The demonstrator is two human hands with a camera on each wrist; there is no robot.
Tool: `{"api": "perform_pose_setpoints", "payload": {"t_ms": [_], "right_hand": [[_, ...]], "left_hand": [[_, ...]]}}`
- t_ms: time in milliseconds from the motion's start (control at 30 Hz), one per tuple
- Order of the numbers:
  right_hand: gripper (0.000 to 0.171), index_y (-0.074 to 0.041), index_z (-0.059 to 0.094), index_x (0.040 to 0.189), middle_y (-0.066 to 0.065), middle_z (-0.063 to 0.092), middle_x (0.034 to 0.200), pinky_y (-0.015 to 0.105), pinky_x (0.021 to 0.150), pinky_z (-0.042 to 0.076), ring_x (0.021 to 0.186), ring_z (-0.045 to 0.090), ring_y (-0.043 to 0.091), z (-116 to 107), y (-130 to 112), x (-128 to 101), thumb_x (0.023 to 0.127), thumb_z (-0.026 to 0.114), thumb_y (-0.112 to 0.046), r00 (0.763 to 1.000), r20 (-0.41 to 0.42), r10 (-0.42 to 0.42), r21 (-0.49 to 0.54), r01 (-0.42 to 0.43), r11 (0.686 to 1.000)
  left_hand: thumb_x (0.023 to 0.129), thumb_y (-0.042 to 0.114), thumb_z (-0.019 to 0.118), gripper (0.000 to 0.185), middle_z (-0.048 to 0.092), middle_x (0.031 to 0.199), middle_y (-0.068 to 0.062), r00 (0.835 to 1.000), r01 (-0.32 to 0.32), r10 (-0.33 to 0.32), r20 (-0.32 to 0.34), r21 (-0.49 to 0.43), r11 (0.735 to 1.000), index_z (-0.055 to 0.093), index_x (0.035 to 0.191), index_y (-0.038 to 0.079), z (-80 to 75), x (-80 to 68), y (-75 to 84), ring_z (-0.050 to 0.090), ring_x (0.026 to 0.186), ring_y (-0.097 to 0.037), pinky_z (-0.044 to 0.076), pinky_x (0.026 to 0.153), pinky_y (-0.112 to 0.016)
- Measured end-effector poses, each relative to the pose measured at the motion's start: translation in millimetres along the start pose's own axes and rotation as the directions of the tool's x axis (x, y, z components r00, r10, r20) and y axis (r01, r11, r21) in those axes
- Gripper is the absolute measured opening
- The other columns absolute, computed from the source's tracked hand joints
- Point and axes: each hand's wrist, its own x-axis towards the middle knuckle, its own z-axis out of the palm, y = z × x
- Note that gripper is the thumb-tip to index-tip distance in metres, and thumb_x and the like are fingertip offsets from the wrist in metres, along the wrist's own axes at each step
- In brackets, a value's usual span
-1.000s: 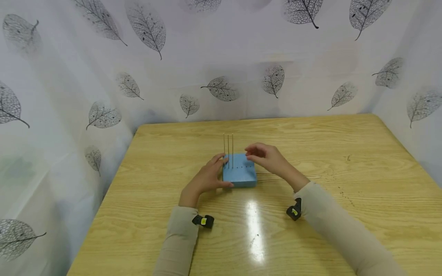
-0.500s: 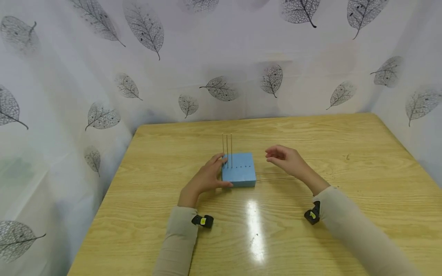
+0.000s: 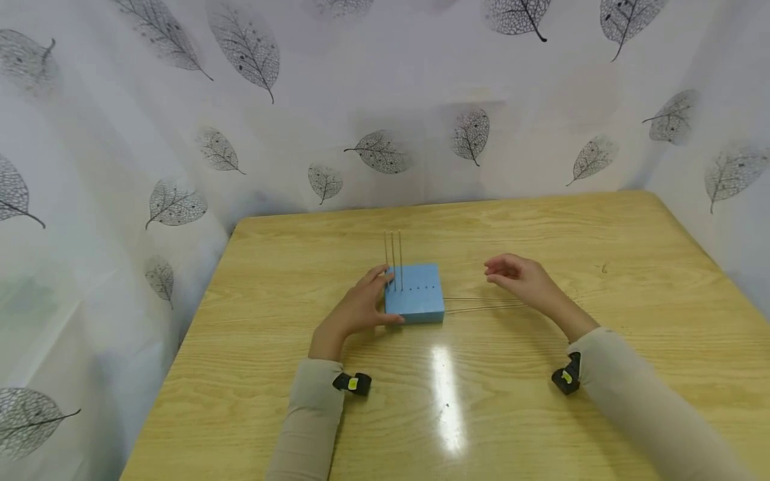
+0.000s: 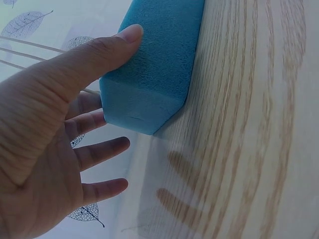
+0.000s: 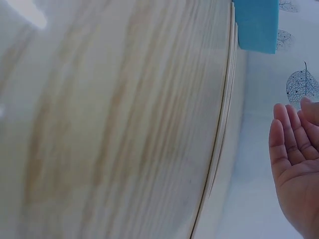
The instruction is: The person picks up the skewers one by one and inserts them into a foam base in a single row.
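Left hand point(image 3: 361, 308) braces the blue foam block point(image 3: 415, 300) holding three upright sticks point(image 3: 393, 257); right hand point(image 3: 522, 279) hovers empty, fingers relaxed, above loose sticks point(image 3: 481, 304) on the desk point(image 3: 541, 401).

Left hand point(image 4: 55, 144) cut off by the left and bottom edges of its wrist view, right hand point(image 5: 296, 169) cropped at the right edge, blue foam block point(image 5: 256, 22) cut by the top edge, table point(image 5: 114, 124) grain blurred, block's holes point(image 3: 421, 288) too small to count surely.

The wooden table point(image 3: 601, 267) holds a blue foam block point(image 3: 415, 304); thin sticks point(image 3: 481, 304) lie flat just beside it.
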Motion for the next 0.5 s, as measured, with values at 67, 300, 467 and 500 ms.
{"api": "perform_pose_setpoints", "payload": {"t_ms": [67,300,467,500], "right_hand": [[0.03,0.003,0.056,0.113,0.019,0.061,0.103,0.014,0.073,0.047,0.092,0.058,0.023,-1.1,9.6,0.7,0.089,0.057,-0.014,1.0,0.003,0.004,0.0,-0.004,1.0],[0.033,0.002,0.056,0.112,0.017,0.062,0.101,0.016,0.072,0.048,0.087,0.058,0.009,-3.2,33.8,2.7,0.089,0.058,-0.02,1.0,0.015,-0.001,-0.015,0.001,1.0],[0.027,0.002,0.058,0.109,0.013,0.063,0.097,0.019,0.067,0.047,0.082,0.056,0.013,-3.2,38.6,2.9,0.089,0.057,-0.017,1.0,0.024,0.016,-0.088,-0.014,0.996],[0.026,0.001,0.059,0.109,0.012,0.063,0.096,0.021,0.066,0.047,0.082,0.055,0.015,-3.3,39.3,2.9,0.089,0.057,-0.016,0.999,0.028,0.025,-0.106,-0.021,0.994]], "left_hand": [[0.069,0.049,0.071,0.093,0.018,0.149,-0.007,1.0,-0.002,0.002,-0.001,-0.003,1.0,0.027,0.142,0.012,0.7,0.3,-0.7,0.019,0.135,-0.023,0.027,0.104,-0.044],[0.068,0.049,0.072,0.093,0.018,0.149,-0.006,1.0,-0.008,0.008,-0.01,-0.001,1.0,0.028,0.142,0.012,0.0,1.6,-2.0,0.02,0.134,-0.024,0.027,0.105,-0.044],[0.069,0.049,0.072,0.093,0.019,0.148,-0.007,1.0,-0.015,0.015,-0.006,-0.008,1.0,0.029,0.141,0.01,-0.9,1.1,-1.8,0.02,0.134,-0.024,0.027,0.104,-0.044],[0.069,0.049,0.072,0.093,0.018,0.149,-0.007,1.0,-0.014,0.014,-0.003,-0.011,1.0,0.029,0.142,0.01,-1.0,0.8,-1.8,0.02,0.134,-0.024,0.027,0.104,-0.044]]}}
